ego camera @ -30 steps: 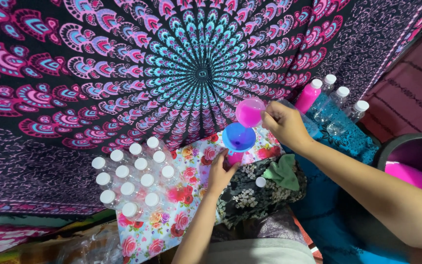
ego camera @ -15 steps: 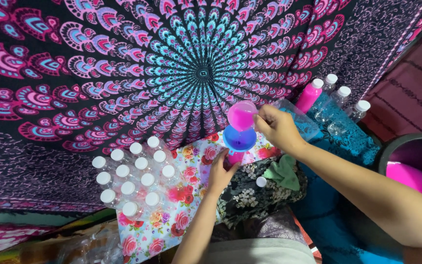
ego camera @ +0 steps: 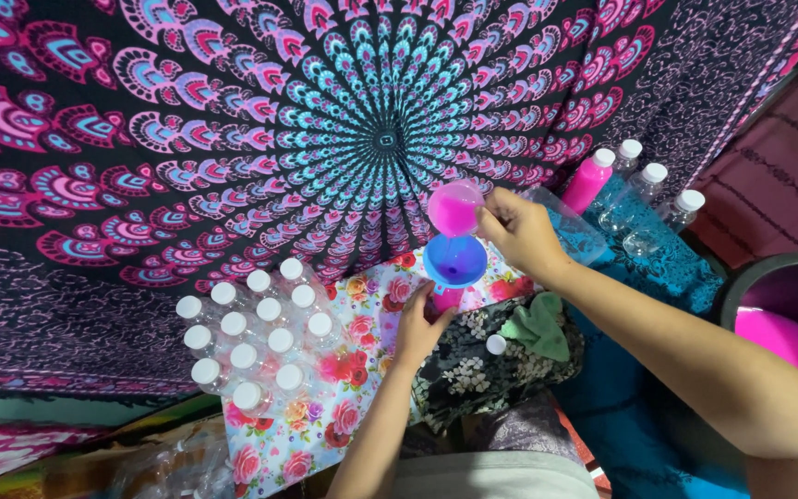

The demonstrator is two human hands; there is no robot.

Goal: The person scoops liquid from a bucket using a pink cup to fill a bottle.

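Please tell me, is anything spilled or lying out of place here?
No spill shows. One loose white cap lies alone on the dark flowered cloth, apart from the capped bottles. The right hand tips a pink cup over the blue funnel.

A home floor workspace: patterned tapestry (ego camera: 233,139), floral cloth (ego camera: 325,416), capped bottles (ego camera: 251,337).

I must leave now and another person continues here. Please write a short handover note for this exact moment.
Right hand: holds a small cup of pink liquid, tilted over the blue funnel.
Left hand: grip around the bottle under the funnel.
Done: one pink filled bottle stands capped at the right, beside clear capped ones.
Left: a cluster of white-capped clear bottles on the floral cloth; a loose white cap lies nearby; the tub of pink liquid is at the right.
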